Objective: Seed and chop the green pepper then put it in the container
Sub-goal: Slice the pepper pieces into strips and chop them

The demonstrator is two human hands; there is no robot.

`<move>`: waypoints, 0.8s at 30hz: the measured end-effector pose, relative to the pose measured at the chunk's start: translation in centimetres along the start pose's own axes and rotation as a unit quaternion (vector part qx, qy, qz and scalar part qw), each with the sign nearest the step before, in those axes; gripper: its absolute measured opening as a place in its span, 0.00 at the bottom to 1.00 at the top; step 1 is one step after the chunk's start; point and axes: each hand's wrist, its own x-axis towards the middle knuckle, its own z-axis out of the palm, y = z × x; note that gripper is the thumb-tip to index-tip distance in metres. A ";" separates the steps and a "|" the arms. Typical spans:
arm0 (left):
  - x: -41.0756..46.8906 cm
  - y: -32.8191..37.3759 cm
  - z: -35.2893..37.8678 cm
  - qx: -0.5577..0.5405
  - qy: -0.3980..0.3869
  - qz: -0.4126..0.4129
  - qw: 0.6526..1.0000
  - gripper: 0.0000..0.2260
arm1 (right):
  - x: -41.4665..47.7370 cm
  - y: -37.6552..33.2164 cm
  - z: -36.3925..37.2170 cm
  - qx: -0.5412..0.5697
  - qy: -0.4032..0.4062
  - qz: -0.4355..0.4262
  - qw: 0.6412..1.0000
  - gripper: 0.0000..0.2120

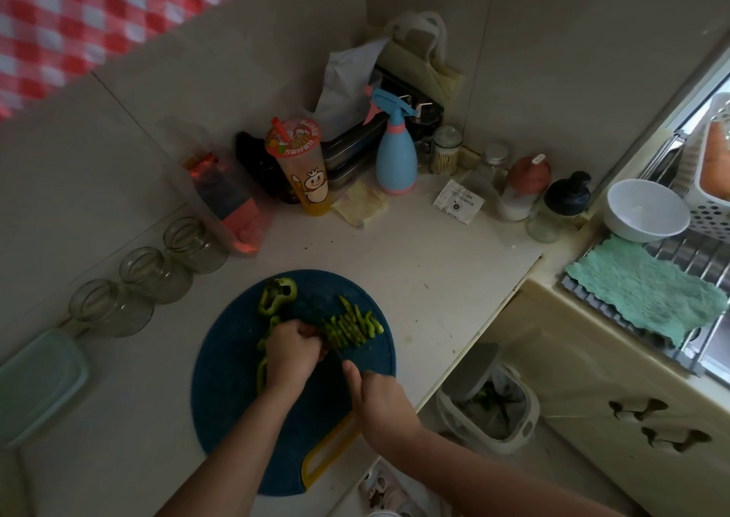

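A round dark blue cutting board with a yellow handle lies on the counter. Several cut green pepper strips lie at its right. A larger uncut pepper piece sits at the far edge, and more pepper shows left of my left hand. My left hand curls its fingers down on a pepper piece next to the strips. My right hand grips a knife handle; the dark blade runs toward the strips and is hard to make out. A pale green lidded container stands at the far left.
Three upturned glass jars line the wall left of the board. A drink cup, blue spray bottle and condiment jars crowd the back corner. A waste bin stands below the counter edge. A white bowl and green cloth sit by the sink.
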 end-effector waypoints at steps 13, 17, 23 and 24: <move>0.6 0.4 0.0 0.037 -0.019 -0.001 0.999 0.10 | 1.0 -0.7 0.2 -0.054 0.005 0.017 0.998 0.23; 0.9 0.3 -0.1 0.022 -0.026 0.000 0.999 0.12 | 1.3 -0.9 0.8 -0.039 -0.009 0.038 0.998 0.22; 1.8 -0.4 0.3 -0.020 -0.040 -0.004 0.999 0.01 | 2.0 -0.6 0.3 0.060 -0.028 0.060 0.996 0.21; 1.9 -0.6 0.4 -0.026 -0.040 -0.005 0.999 0.02 | 2.1 -0.5 0.5 0.060 -0.030 0.066 0.996 0.22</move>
